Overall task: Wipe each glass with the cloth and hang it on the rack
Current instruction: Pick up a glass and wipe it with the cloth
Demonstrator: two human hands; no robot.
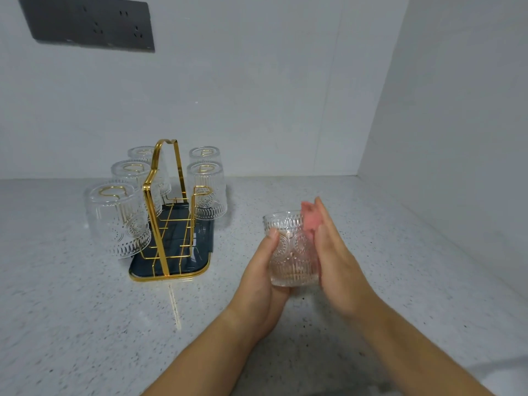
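I hold an embossed clear glass (291, 250) upright above the counter, right of the rack. My left hand (261, 278) grips it from the left and below, with the thumb on its side. My right hand (334, 252) lies flat with straight fingers against the glass's right side and presses a pink cloth (309, 221) onto it. Only part of the cloth shows above and behind the glass. The gold wire rack (167, 212) stands on a dark tray (171, 271) to the left. Several glasses hang on it upside down, such as the nearest one (118, 221).
The speckled white counter (85, 324) runs to a back wall and a right side wall that meet in a corner. A dark socket panel (88, 22) is on the back wall at the upper left. The rack's near right peg (201, 192) carries no glass.
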